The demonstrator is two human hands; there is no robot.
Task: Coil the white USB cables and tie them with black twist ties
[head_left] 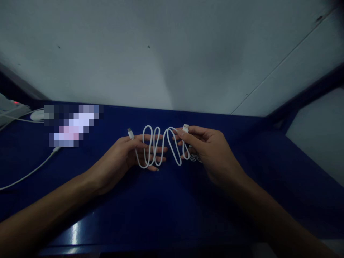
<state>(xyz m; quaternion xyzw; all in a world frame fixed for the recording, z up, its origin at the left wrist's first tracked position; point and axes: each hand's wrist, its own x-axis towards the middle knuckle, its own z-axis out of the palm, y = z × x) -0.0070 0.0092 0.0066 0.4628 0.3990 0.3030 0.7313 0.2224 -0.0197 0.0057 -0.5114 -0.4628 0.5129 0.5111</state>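
"Head cam: where's the white cable (158, 165)?"
"Btwn my hands, in wavy loops, over the blue table (150, 215)."
"Grip?"
"My L hand (123, 153) pinches it by the small plug (130, 134), other fingers spread behind the loops; my R hand (211, 147) pinches it nr the USB plug (186, 128). Lit thing (76, 125) off L, blurred."

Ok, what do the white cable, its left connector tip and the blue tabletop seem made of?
White cable: probably smooth rubbery plastic, since it bends into soft loops.
Left connector tip: likely metal, dull grey against its white housing.
Blue tabletop: glossy, giving a bright reflection; perhaps painted metal or laminate.
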